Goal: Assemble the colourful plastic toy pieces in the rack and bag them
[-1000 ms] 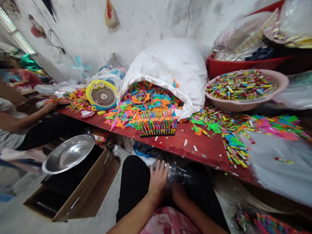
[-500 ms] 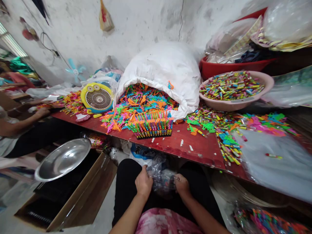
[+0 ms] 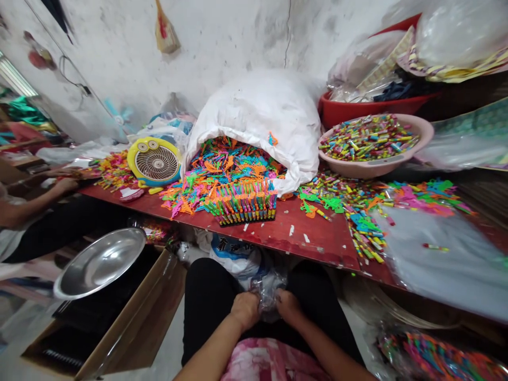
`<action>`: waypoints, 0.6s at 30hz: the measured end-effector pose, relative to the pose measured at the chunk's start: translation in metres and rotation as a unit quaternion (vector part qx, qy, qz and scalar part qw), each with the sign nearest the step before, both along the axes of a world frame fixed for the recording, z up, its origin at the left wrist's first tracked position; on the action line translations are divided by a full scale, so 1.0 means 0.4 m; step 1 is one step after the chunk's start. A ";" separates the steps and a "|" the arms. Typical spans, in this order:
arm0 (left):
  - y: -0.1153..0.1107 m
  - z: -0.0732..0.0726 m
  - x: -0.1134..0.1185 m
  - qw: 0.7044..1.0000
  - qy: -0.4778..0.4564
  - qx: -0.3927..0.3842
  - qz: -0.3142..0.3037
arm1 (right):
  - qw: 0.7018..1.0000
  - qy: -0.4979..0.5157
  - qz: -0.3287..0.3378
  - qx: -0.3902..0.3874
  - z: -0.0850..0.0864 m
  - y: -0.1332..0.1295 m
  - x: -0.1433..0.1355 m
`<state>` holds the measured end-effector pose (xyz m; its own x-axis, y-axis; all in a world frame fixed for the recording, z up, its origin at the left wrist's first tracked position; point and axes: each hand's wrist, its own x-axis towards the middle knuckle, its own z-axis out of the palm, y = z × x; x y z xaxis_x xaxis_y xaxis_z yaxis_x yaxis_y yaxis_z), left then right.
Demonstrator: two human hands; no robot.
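Between my knees, a crumpled clear plastic bag (image 3: pixel 269 288) is stretched between both hands. My left hand (image 3: pixel 246 308) is closed on its left side, with the fingers curled in. On the other side my right hand (image 3: pixel 288 307) grips the plastic, also closed. What the bag contains, if anything, I cannot make out. Ahead on the red table (image 3: pixel 286 238) stands a packed block of small tubes with colourful plastic tops (image 3: pixel 246 203). Behind it, a big white sack (image 3: pixel 262 103) spills bright plastic pieces (image 3: pixel 234 161).
To the right, a pink basin (image 3: pixel 369 166) holds many small tubes, with more loose beside it and clear plastic sheets (image 3: pixel 440 270). A yellow fan (image 3: pixel 155 161) stands left. A steel bowl (image 3: pixel 105 262) rests over a cardboard box (image 3: pixel 135 323). Another person's arm (image 3: pixel 39 198) shows far left.
My hands have come closer together, drawing the clear bag into a narrower bunch. The whole view has shifted slightly, so the table things sit a little further left.
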<state>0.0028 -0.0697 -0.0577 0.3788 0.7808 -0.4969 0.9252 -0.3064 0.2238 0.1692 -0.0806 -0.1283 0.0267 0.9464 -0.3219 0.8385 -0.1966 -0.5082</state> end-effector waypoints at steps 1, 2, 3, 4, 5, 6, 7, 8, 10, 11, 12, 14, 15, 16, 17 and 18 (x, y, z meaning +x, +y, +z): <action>-0.001 0.001 0.001 1.000 0.001 -0.001 -0.001 | 1.000 -0.005 0.002 -0.009 0.002 0.001 0.001; -0.001 0.002 0.002 1.000 0.003 -0.003 -0.002 | 1.000 -0.008 0.005 -0.017 0.003 0.001 0.000; -0.002 0.003 0.003 1.000 0.005 -0.005 -0.003 | 1.000 -0.011 0.008 -0.024 0.003 0.001 -0.001; -0.002 0.003 0.004 1.000 0.007 -0.007 -0.003 | 0.999 -0.013 0.010 -0.029 0.004 -0.001 -0.003; -0.003 0.002 0.005 1.000 0.010 -0.009 -0.003 | 0.999 -0.013 0.012 -0.032 0.004 -0.002 -0.005; -0.003 0.001 0.005 1.000 0.012 -0.010 -0.003 | 0.999 -0.014 0.012 -0.034 0.003 -0.004 -0.007; -0.002 -0.001 0.005 1.000 0.013 -0.011 -0.002 | 0.999 -0.013 0.012 -0.035 0.003 -0.005 -0.008; -0.002 -0.003 0.004 1.000 0.014 -0.012 -0.002 | 0.999 -0.012 0.011 -0.035 0.003 -0.005 -0.009; -0.001 -0.007 0.001 1.000 0.014 -0.012 0.001 | 0.999 -0.009 0.008 -0.034 0.001 -0.006 -0.010; 0.000 -0.009 -0.001 1.000 0.013 -0.013 0.003 | 0.999 -0.006 0.007 -0.033 0.000 -0.005 -0.010; 0.000 -0.010 -0.002 1.000 0.013 -0.013 0.005 | 0.999 -0.002 0.005 -0.032 -0.002 -0.005 -0.010; 0.001 -0.012 -0.006 1.000 0.011 -0.013 0.010 | 1.000 0.007 0.002 -0.028 -0.006 -0.003 -0.011; 0.001 -0.012 -0.007 1.000 0.010 -0.013 0.013 | 1.000 0.012 0.000 -0.025 -0.009 -0.003 -0.012; 0.001 -0.012 -0.009 1.000 0.009 -0.013 0.015 | 1.000 0.016 -0.001 -0.024 -0.012 -0.003 -0.013; 0.001 -0.011 -0.010 1.000 0.009 -0.013 0.017 | 1.000 0.020 -0.002 -0.023 -0.015 -0.003 -0.014; 0.001 -0.010 -0.010 1.000 0.009 -0.013 0.019 | 0.999 0.025 -0.003 -0.022 -0.017 -0.003 -0.015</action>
